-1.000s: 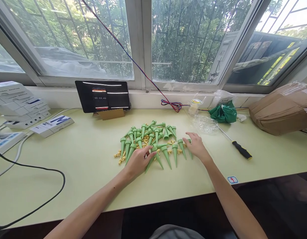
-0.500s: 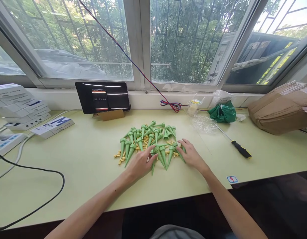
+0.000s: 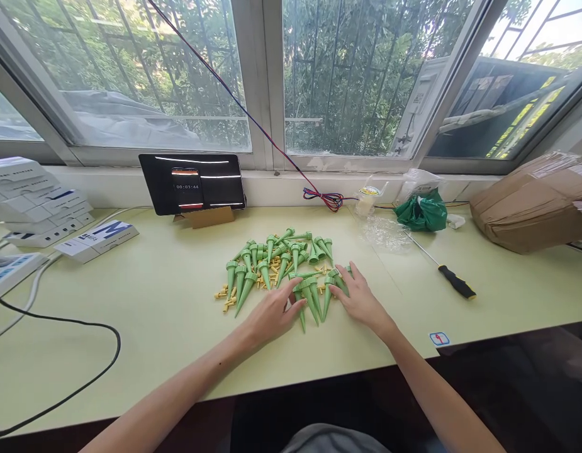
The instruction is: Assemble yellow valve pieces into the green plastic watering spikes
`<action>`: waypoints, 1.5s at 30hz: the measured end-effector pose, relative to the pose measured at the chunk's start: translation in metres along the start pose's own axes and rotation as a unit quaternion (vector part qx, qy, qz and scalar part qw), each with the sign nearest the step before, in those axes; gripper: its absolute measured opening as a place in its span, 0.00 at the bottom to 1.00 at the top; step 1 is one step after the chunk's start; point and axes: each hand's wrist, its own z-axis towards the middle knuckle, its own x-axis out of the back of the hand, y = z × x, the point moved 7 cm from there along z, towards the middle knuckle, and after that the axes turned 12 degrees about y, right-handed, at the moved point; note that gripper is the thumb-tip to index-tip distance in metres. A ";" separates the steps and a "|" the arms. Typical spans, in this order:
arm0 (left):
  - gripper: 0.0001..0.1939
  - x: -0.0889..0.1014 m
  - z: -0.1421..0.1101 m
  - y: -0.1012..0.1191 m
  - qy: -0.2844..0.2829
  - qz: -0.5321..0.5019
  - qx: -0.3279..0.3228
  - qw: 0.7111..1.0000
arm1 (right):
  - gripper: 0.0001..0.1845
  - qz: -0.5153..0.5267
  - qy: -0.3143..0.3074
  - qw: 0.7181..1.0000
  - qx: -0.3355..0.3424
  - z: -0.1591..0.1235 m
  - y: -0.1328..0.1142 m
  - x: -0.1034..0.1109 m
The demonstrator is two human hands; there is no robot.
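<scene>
Several green plastic watering spikes [image 3: 313, 299] lie side by side between my hands, their pointed ends toward me. My left hand [image 3: 272, 313] rests at their left side, thumb and fingers apart, with the fingertips touching the nearest spike. On the other side, my right hand [image 3: 361, 299] has its fingers spread against the right-hand spikes, and its fingers partly cover them. Behind and left of these is a heap of more green spikes [image 3: 246, 294]. Small yellow plastic fittings [image 3: 230, 303] are scattered among and beside them.
A black tablet [image 3: 219, 185] showing a timer leans on a cardboard stand at the back. White boxes [image 3: 99, 241] and cables are at left. To the right lie a screwdriver [image 3: 455, 281], a green plastic bag [image 3: 421, 211] and a large brown package [image 3: 526, 207].
My right hand has moved left and pushed the right-hand spikes closer to the others. My left hand has shifted slightly right. The row of spikes is now bunched tighter between them.
</scene>
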 end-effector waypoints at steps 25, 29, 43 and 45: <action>0.31 -0.079 0.034 0.045 0.023 -0.018 -0.020 0.999 | 0.28 -0.005 0.099 0.995 0.024 0.033 0.047 -0.005; 0.30 -0.091 0.044 0.051 0.017 -0.022 -0.015 1.000 | 0.28 0.033 0.116 0.992 0.023 0.043 0.056 -0.004; 0.31 -0.117 0.072 0.067 0.011 -0.004 -0.007 1.000 | 0.28 0.063 0.165 0.984 -0.012 0.059 0.073 0.013; 0.31 -0.118 0.072 0.066 0.014 -0.007 -0.010 1.000 | 0.28 0.071 0.175 0.982 -0.015 0.058 0.073 0.015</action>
